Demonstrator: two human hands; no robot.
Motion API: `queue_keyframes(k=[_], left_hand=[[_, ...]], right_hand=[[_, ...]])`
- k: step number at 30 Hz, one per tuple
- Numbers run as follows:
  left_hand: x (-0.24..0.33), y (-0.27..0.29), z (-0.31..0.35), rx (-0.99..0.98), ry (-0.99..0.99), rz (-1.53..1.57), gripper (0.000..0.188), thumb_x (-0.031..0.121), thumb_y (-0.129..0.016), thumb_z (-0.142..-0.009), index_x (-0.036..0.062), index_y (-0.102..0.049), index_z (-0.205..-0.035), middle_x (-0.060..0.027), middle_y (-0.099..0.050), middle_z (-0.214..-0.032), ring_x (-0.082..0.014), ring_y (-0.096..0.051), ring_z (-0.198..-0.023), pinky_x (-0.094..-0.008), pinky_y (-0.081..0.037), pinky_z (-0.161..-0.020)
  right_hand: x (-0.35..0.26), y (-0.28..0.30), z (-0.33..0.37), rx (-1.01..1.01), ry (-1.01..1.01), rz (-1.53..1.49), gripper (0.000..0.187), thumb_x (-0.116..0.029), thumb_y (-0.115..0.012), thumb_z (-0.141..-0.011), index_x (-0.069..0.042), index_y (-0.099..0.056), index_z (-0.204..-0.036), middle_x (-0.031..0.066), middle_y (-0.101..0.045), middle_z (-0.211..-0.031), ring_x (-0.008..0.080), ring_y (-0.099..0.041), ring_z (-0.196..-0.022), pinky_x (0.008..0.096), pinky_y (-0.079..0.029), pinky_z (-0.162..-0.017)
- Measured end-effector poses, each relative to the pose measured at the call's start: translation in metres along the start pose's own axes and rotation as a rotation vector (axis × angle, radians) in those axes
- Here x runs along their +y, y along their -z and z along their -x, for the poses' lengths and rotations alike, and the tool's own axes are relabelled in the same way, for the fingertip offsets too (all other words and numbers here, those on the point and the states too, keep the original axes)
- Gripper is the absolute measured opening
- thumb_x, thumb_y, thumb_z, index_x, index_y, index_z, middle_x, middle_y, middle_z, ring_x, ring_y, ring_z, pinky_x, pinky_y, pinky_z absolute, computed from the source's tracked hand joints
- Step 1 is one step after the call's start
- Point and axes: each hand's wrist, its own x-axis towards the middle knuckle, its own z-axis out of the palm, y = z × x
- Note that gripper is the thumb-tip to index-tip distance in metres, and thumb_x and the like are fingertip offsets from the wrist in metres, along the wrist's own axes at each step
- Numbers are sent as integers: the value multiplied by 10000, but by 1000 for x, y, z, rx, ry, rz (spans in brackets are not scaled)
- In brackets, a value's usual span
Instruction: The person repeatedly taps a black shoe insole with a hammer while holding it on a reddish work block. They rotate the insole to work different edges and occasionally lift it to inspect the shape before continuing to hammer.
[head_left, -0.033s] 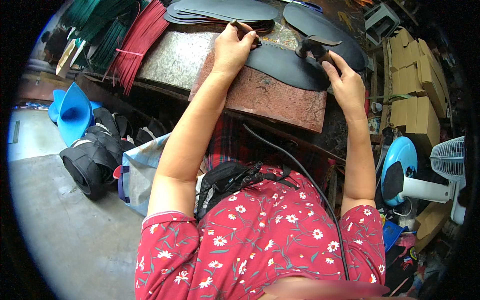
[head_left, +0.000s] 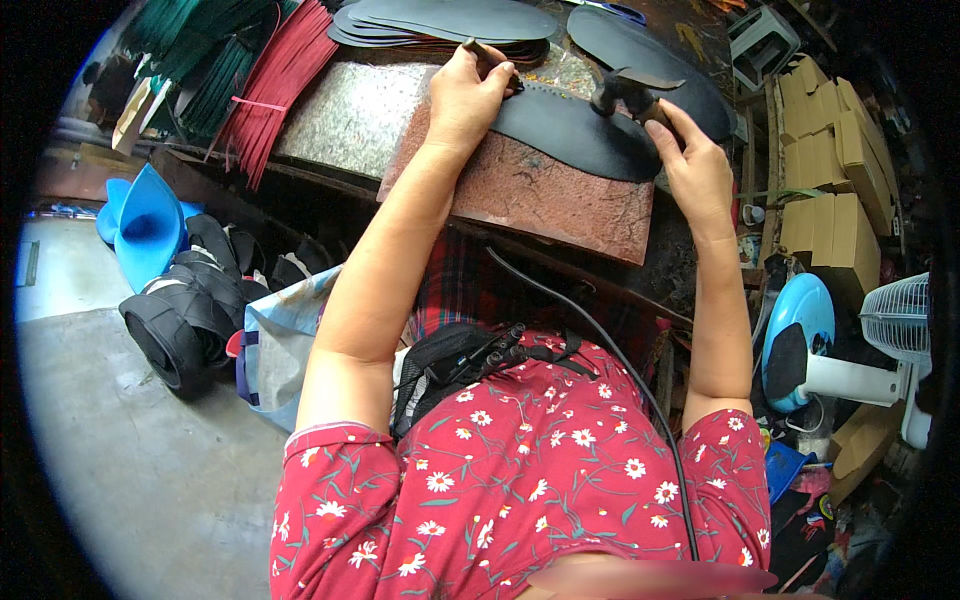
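Note:
A black shoe sole (head_left: 565, 132) with a row of small holes along its far edge lies on a reddish-brown slab (head_left: 560, 210) on the workbench. My left hand (head_left: 468, 100) is closed around a short metal punch (head_left: 472, 46), its lower end down at the sole's far left edge. In my right hand (head_left: 692, 165) is the handle of a dark claw hammer (head_left: 625, 92). The hammer's head is over the sole's right part, to the right of the punch and apart from it.
Stacked black soles (head_left: 440, 22) and another large sole (head_left: 660, 65) lie behind the slab. Bundles of red strips (head_left: 280, 90) and green strips (head_left: 215, 95) are at the far left. Cardboard boxes (head_left: 825, 210) and a fan (head_left: 850, 380) stand right. A black cable (head_left: 610, 345) crosses my front.
The hammer in my right hand has shifted and tilted slightly. My left hand, the punch and the sole look the same.

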Motion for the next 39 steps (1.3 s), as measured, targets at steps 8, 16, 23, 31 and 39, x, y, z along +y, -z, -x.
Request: queue_keyframes(k=[8,16,23,31,39], left_hand=[[14,-5,4,-22,-364,-492,160,123,-699,-874,38,-611,-977,-122,-711,-822,-230,-711,-769,-340,-553,-688],[15,-16,5,60,7,0,85,63,-571,-949,-11,-556,-986,-154,-688,-851,-226,-706,-775,-308,-602,-669],[8,-10,1,-108,-60,-94,138,96,-652,-919,0,-592,-998,-104,-717,-896,-168,-706,-837,-275,-572,-726],[22,-25,11,-169,-603,-864,207,150,-676,-887,14,-575,-1007,-198,-689,-881,-299,-704,-822,-356,-569,-669],[6,-19,-2,-116,-2,61,120,88,-670,-880,-12,-630,-933,-118,-718,-827,-179,-705,-704,-288,-568,-631]], right_hand=[[-65,52,-2,255,373,-546,354,-211,-605,-974,-93,-583,-1307,53,-682,-850,104,-604,-689,245,-491,-618],[-13,-2,1,25,10,-104,429,-464,-596,-931,-168,-627,-1240,176,-703,-966,373,-675,-930,403,-525,-754],[-37,42,0,117,134,-398,405,-373,-639,-939,-111,-632,-1247,142,-716,-961,199,-700,-837,343,-527,-748],[-33,2,8,126,201,-92,404,-435,-601,-941,-128,-634,-1202,185,-698,-934,388,-673,-903,413,-533,-706],[-24,41,3,100,106,-470,425,-348,-672,-930,-96,-629,-1269,38,-648,-753,70,-566,-671,246,-495,-637]])
